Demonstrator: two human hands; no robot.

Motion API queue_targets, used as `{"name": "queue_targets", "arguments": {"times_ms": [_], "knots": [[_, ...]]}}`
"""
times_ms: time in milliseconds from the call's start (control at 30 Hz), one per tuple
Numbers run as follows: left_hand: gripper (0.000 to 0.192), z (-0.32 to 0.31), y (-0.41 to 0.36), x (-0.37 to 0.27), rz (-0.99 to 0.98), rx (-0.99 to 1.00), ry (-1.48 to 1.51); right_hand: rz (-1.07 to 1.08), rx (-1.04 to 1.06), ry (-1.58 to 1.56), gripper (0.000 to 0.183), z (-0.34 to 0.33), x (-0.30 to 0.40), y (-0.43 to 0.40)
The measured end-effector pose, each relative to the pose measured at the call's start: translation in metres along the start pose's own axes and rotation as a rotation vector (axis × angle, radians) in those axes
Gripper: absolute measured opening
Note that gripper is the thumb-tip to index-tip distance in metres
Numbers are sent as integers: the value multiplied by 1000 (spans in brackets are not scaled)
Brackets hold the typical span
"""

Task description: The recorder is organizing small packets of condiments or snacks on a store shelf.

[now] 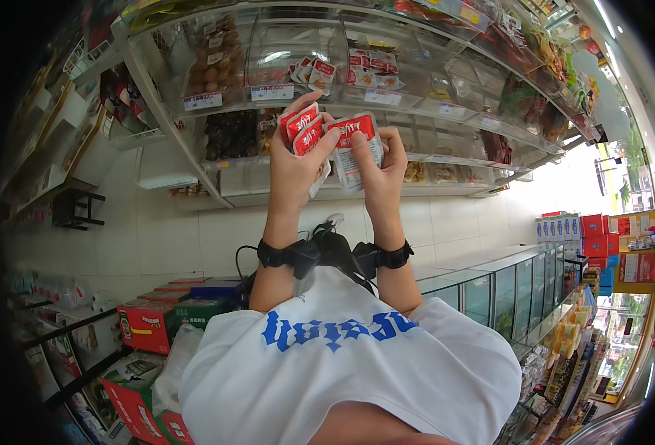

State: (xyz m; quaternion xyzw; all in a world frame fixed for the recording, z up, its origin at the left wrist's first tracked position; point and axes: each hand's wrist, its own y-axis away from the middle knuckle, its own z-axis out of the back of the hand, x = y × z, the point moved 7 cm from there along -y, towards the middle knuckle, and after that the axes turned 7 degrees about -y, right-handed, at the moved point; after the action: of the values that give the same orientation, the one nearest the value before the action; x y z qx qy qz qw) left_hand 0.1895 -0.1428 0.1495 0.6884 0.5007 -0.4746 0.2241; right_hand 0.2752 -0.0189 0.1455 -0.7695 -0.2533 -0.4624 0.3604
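Several red-and-white snack packets (pixel 306 135) are fanned in my left hand (pixel 295 172), thumb across their front. My right hand (pixel 384 167) grips another red-and-white packet (pixel 353 161) with its printed face up, the thumb pressed on it; the left fingertips touch this packet's edge. Beyond the hands, a clear plastic bin (pixel 299 50) on the shelf holds a few similar packets (pixel 322 73) near its front. The bin to its right holds more red-and-white packets (pixel 373 68). Both wrists wear black straps with small devices.
Brown packaged eggs (pixel 214 61) fill a bin at the left, above dark packaged food (pixel 231 136). Price tags (pixel 272 92) line the shelf edge. Red and green cartons (pixel 146 324) stand behind me at the left; glass-fronted cabinets (pixel 504 289) are at the right. A black stool (pixel 77 208) stands far left.
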Motion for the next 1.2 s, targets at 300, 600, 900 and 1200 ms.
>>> {"name": "queue_targets", "arguments": {"times_ms": [300, 600, 900, 1200], "knots": [[55, 2, 1, -7, -77, 30, -30, -68, 135, 69, 32, 2, -9, 0], [43, -8, 7, -13, -72, 7, 77, -101, 114, -97, 31, -4, 1, 2], [45, -10, 8, -14, -67, 48, 189, -69, 123, -115, 28, -1, 4, 1], [52, -29, 13, 1, -5, 49, -4, 323, 262, 295, 39, -17, 32, 2]]}}
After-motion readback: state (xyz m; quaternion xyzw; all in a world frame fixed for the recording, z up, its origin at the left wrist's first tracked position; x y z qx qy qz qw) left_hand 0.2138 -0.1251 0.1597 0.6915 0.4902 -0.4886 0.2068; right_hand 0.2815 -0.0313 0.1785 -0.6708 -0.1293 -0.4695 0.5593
